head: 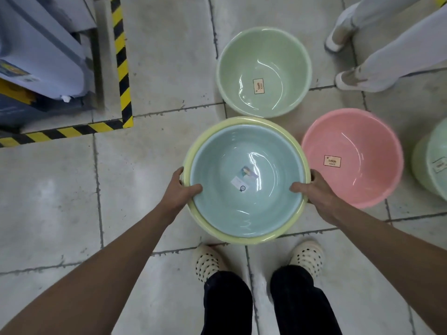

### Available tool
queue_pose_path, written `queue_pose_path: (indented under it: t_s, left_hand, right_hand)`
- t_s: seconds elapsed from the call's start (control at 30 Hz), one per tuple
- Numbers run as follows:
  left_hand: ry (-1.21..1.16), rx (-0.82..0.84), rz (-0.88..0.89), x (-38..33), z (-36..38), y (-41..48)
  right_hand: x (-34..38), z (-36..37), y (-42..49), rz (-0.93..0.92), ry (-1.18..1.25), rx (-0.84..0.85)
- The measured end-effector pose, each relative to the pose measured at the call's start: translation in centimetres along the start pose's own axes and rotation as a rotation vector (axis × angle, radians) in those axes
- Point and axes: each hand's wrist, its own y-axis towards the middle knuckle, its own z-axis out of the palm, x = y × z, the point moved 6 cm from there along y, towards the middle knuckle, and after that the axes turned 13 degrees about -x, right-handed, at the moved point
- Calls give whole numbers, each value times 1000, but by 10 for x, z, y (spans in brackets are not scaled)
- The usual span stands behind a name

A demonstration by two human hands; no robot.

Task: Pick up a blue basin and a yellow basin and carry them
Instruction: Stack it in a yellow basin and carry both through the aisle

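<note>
Round blue basin (246,163) nested in yellow basin (217,232), mouths facing up; rims gripped at opposite sides by left hand (182,189) and right hand (314,192), thumbs inside.

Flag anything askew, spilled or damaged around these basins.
Nothing stands out. The blue basin sits nested in the yellow basin, gripped at the rim by the left hand and right hand. The green basin and pink basin stand upright on the floor; no spills, no cracks visible.
</note>
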Motion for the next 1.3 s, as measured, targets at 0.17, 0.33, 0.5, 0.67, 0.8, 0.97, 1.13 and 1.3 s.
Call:
queue_pose_path:
  t_s: [0.17, 0.33, 0.5, 0.67, 0.8, 0.97, 1.13, 1.3]
  left_hand:
    - [7, 9, -23, 18, 26, 38]
    - [26, -30, -74, 40, 46, 65]
    - [18, -80, -97, 60, 60, 84]
    - [130, -52, -38, 68, 61, 89]
    - [124, -47, -38, 76, 61, 91]
    - [102, -50, -84, 83, 60, 93]
    - [82, -20, -104, 87, 64, 102]
    - [56, -76, -90, 81, 64, 97]
  right_hand:
    - [-14, 4, 35, 39, 35, 15]
    - [-32, 10, 62, 83, 29, 18]
    - [-51, 19, 77, 89, 39, 9]
    - [-60, 21, 79, -27, 36, -1]
    - [-62, 24, 79, -51, 39, -5]
    - [-62, 29, 80, -22, 104, 15]
    - [-65, 35, 88, 15, 133, 26]
    - [-60, 35, 85, -9, 148, 9]
